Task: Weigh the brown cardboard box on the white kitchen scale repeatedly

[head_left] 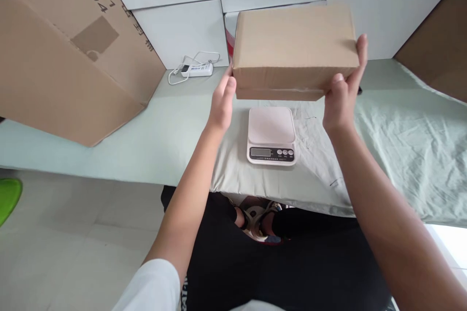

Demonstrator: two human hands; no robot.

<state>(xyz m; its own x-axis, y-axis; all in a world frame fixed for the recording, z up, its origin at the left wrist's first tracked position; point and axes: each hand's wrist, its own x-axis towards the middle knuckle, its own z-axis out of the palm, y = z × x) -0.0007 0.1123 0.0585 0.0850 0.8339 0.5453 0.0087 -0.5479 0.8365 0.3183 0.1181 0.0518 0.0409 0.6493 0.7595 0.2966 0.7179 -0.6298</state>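
Observation:
Between my two hands a closed brown cardboard box (295,39) is held up at the far side of the table. My left hand (222,99) grips its left end, thumb at the front corner and the other fingers hidden behind. At the right end my right hand (345,90) grips it, with the thumb on the front face and a finger along the side. Below and nearer to me, a white kitchen scale (272,129) lies flat on the cloth, nothing on its plate. Its display looks blank.
A large cardboard carton (73,73) stands on the left of the cloth-covered table (175,131); another carton (438,43) is at the far right. White boxes (178,26) line the back. A white power strip (199,69) with its cable lies by them.

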